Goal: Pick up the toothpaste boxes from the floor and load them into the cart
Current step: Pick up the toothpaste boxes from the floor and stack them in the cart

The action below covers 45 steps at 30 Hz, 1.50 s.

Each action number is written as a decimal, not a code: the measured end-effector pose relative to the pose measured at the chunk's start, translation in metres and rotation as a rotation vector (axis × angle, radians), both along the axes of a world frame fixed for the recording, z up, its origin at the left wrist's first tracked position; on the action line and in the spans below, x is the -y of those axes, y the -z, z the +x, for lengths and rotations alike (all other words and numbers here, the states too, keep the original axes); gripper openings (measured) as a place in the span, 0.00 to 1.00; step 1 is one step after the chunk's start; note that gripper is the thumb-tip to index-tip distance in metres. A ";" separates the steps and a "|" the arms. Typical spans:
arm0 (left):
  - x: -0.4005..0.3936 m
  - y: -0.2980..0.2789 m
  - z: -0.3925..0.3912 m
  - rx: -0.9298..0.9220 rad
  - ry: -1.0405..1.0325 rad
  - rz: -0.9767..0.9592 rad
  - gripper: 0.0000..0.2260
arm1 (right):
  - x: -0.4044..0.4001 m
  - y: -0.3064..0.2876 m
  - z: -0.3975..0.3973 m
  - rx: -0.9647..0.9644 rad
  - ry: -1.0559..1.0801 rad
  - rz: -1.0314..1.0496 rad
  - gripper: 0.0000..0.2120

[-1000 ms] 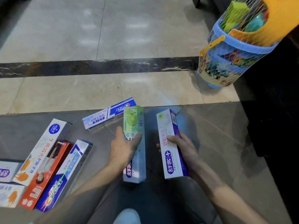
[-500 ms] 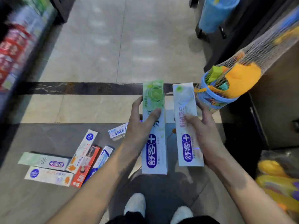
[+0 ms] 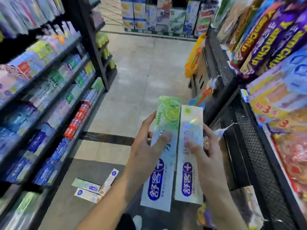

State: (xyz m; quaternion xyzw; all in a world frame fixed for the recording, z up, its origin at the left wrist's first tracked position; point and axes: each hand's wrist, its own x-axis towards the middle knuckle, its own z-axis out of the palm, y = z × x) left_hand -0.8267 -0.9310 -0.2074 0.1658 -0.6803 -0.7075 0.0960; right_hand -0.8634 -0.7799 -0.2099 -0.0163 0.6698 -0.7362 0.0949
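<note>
The left hand (image 3: 146,151) curls around the green box (image 3: 163,146), thumb laid across its printed face and fingers wrapped behind its left edge. The right hand (image 3: 205,150) grips the white box (image 3: 191,135) the same way, thumb on the face and fingers folded around its right edge. Both boxes are lifted off the floor, held lengthwise and pointing away from the person, their long sides touching or nearly so between the 2 thumbs. Each shows a blue oval logo at its near end, below the thumbs.

Down and to the left of the left hand, 3 more boxes (image 3: 93,188) lie on the grey floor (image 3: 132,72) in a loose cluster, partly hidden by the left forearm. Farther left stands a shelf (image 3: 54,90) stocked with toothpaste, blurred. To the right of the right hand a black mesh rack (image 3: 252,146) carries snack packs (image 3: 272,39). Beyond the fingertips an orange bucket (image 3: 190,69) hangs near that rack, and stacked cartons (image 3: 159,14) close the far end of the aisle. A white shoe (image 3: 137,221) shows below the wrists.
</note>
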 end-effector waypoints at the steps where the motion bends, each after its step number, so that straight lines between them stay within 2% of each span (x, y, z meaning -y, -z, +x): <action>1: -0.002 -0.020 0.003 -0.014 0.008 0.013 0.21 | -0.002 -0.021 0.005 -0.019 0.014 -0.005 0.23; 6: -0.015 -0.084 0.005 -0.054 0.067 0.052 0.19 | -0.013 -0.088 0.022 -0.119 0.078 -0.009 0.23; 13: -0.006 -0.126 0.000 -0.176 0.240 0.102 0.19 | 0.000 -0.131 0.054 -0.169 0.208 0.015 0.23; 17: -0.001 -0.130 0.001 -0.190 0.433 0.132 0.20 | 0.010 -0.140 0.079 -0.206 0.389 0.062 0.24; 26: -0.040 -0.116 0.035 -0.160 0.916 0.174 0.22 | 0.017 -0.142 0.182 -0.097 0.891 0.066 0.29; 33: -0.106 -0.119 0.122 -0.069 1.402 0.176 0.23 | 0.002 -0.136 0.296 -0.131 1.375 0.025 0.31; 37: -0.141 -0.118 0.201 -0.048 1.674 0.166 0.24 | 0.002 -0.131 0.384 -0.146 1.635 0.058 0.30; 41: -0.168 -0.113 0.285 -0.038 1.922 0.162 0.20 | 0.007 -0.116 0.464 -0.160 1.863 0.034 0.28; 45: -0.194 -0.101 0.376 0.022 2.109 0.137 0.20 | 0.007 -0.096 0.548 -0.128 2.065 0.006 0.31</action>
